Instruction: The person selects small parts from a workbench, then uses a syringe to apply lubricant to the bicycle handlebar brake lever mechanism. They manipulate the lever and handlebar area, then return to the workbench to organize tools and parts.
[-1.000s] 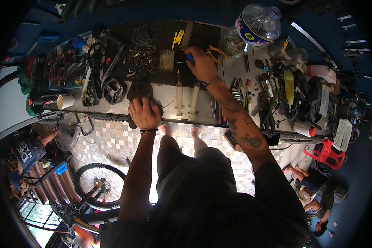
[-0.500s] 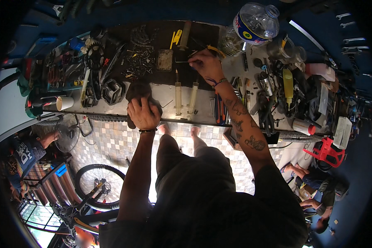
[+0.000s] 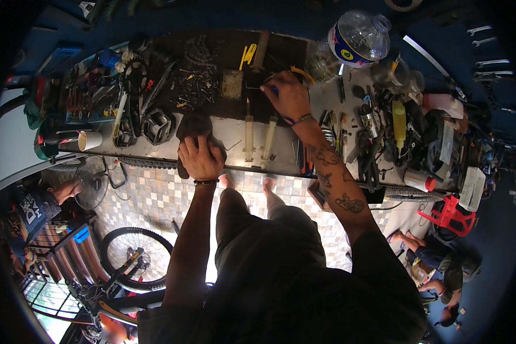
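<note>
At the bench's front edge my left hand (image 3: 200, 160) is closed over a dark brown rag (image 3: 192, 125), fingers curled down on it. My right hand (image 3: 289, 98) pinches a thin, bent hex key (image 3: 252, 88) above the dark mat (image 3: 212, 109); a bit of blue shows between its fingers. Left of that key lies a small worn rectangular plate (image 3: 231, 85). Between my hands are two clear syringes (image 3: 249, 137), plungers toward me. Another thin bent key (image 3: 233, 144) rests on the metal beside the rag.
Loose bolts (image 3: 198, 83) cover the mat's left part, near a pedal (image 3: 157, 127). A large clear bottle (image 3: 358, 40) stands at the back right. Tools and a yellow squeeze bottle (image 3: 399, 123) crowd the right side. A bicycle wheel (image 3: 136, 258) is behind me at left; other people are at both sides.
My right hand has shifted slightly right and turned, with the hex key still in its fingers. My left hand stays on the rag. The whole view has tilted a little.
</note>
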Available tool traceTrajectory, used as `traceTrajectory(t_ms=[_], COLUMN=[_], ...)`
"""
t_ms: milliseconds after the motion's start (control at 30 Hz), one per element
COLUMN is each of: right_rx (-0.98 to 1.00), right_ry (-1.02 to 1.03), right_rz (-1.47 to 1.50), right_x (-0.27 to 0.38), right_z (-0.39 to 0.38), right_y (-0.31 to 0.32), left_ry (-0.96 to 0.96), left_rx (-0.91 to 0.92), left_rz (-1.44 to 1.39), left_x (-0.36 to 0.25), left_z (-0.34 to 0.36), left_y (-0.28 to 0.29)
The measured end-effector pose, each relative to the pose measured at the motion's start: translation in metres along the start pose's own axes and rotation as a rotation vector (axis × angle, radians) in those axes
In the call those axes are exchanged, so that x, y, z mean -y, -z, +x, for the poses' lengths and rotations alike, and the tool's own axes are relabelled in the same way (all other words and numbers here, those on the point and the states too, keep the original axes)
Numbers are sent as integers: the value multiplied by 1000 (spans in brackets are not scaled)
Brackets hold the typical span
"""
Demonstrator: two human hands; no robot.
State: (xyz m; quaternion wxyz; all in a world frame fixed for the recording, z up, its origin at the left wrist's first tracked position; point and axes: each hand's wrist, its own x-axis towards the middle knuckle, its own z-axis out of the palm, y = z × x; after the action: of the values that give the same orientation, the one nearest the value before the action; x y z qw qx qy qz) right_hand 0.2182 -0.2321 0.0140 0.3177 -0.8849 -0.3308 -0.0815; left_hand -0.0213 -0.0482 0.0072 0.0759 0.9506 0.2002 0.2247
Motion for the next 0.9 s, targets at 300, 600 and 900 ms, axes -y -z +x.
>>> traceTrajectory(t_ms=[300, 600, 900], right_rx=[-21, -35, -46], right_ry=[-348, -630, -363], right_rz=[-119, 764, 254], right_x=[5, -32, 15], right_z=[76, 62, 15], right_y=[-42, -30, -14], left_ry=[-32, -15, -39], left_rx=[-49, -51, -75], left_rz=[27, 5, -30], left_x=[-2, 5, 7], left_z=[4, -1, -6], left_y=[-3, -4, -10])
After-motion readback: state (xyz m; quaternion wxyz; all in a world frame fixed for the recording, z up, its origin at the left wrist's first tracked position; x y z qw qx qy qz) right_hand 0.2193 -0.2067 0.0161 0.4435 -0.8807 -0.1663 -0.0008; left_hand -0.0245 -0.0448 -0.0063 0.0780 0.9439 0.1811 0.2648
